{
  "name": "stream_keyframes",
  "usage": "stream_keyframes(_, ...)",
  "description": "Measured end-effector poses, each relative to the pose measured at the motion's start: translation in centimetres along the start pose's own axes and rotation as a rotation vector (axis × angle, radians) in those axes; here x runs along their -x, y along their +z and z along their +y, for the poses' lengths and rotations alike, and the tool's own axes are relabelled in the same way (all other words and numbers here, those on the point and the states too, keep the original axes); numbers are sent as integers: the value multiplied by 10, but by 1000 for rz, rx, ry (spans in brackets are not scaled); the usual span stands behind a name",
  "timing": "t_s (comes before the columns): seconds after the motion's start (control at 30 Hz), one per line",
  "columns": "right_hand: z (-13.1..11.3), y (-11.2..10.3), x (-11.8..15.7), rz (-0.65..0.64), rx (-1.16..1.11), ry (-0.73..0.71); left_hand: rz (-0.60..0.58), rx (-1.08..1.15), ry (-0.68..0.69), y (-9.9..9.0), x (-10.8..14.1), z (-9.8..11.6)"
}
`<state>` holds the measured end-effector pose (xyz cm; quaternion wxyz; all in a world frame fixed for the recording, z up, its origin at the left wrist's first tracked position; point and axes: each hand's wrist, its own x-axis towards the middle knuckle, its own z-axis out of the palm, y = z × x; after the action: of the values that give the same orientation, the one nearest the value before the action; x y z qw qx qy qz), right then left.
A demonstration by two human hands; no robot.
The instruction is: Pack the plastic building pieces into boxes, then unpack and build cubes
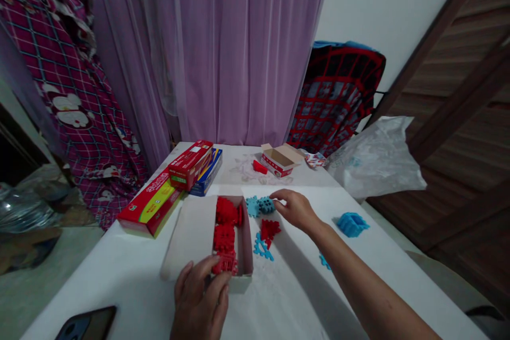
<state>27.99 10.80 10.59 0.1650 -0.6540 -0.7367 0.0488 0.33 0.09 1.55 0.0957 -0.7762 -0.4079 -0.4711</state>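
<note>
An opened white box (247,239) with red toothed plastic pieces (224,237) inside lies mid-table. My left hand (201,297) rests at its near edge, fingers apart, its fingertips by the nearest red piece; it holds nothing that I can see. Beyond the box's right side, my right hand (294,208) has thumb and forefinger at a dark teal toothed piece (266,205); whether they grip it is unclear. Left of that piece lies a light blue one (252,206). Nearer me are a red triangular piece (270,230) and a blue triangular frame (262,248).
At the left stand red and yellow boxes (149,202), a red box (190,163) and a blue box (207,172). A small open box (281,160) is at the back. A blue block (352,224) lies right, a phone (87,324) near left, a plastic bag (376,159) at the right edge.
</note>
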Motion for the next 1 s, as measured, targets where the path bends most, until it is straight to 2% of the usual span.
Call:
stream_keyframes(0.1, -31, 2, -5, -1, 6, -239, 23, -10, -27, 1, 3, -3)
stream_keyframes(0.2, -70, 17, -20, -33, 86, -446, -62, -43, 31, -2, 4, -7)
stream_keyframes(0.33, -97, 37, -37, -152, 241, -512, -79, -73, 36, -5, 5, -9)
stream_keyframes(0.43, -96, 35, -42, -219, 277, -500, -94, -81, 37, -5, 5, -9)
stream_keyframes(0.6, -91, 20, -43, -159, 208, -438, -88, -85, 92, -5, 4, -9)
stream_keyframes(0.87, -100, 42, -41, -186, 237, -516, -114, -70, 36, -6, 2, -6)
stream_keyframes(1.0, -91, 34, -42, -161, 200, -465, -111, -65, 23, -6, 3, -4)
